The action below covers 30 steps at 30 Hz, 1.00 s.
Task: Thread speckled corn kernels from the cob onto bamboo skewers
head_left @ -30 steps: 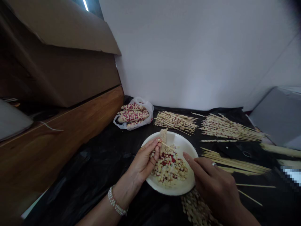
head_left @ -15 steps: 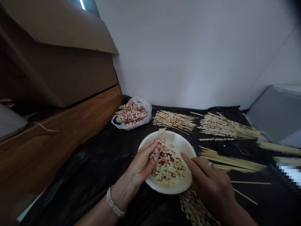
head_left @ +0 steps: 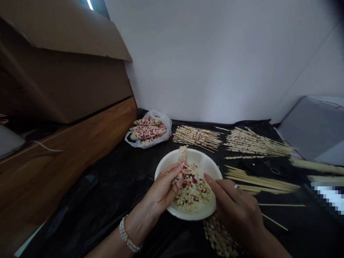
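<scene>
Bowl [head_left: 208,162] is drifting leftward.
Mid-frame, my left grip [head_left: 167,183] is pinching a stick [head_left: 190,168]; I cannot tell what my right grip [head_left: 238,201] is holding.

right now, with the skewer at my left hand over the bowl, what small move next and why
Probably thread one of the loose corn kernels onto the bamboo skewer at the left hand. Its visible length looks mostly bare, kernels lie below it in the white bowl, and kernel-covered skewers lie beyond.
</scene>
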Each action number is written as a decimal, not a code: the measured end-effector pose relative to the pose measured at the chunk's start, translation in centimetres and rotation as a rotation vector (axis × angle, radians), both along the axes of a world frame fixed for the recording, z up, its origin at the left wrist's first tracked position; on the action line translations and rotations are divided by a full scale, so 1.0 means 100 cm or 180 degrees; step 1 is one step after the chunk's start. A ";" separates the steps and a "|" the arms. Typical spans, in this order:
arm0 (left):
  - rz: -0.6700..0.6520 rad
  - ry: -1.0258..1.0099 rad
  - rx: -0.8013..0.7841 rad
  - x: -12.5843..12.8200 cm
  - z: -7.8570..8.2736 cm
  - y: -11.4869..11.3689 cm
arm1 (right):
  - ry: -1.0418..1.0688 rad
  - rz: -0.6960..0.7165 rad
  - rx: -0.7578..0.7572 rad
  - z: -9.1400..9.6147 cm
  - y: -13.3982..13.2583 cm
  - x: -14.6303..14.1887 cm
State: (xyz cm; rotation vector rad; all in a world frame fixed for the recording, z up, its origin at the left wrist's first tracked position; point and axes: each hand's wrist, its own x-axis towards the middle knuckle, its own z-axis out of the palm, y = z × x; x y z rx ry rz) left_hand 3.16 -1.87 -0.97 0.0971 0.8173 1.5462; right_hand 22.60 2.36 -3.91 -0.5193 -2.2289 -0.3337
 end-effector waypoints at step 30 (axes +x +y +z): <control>-0.0779 -0.0494 -0.0138 0.004 0.000 -0.002 | 0.0353 -0.0350 -0.0302 -0.001 0.010 -0.005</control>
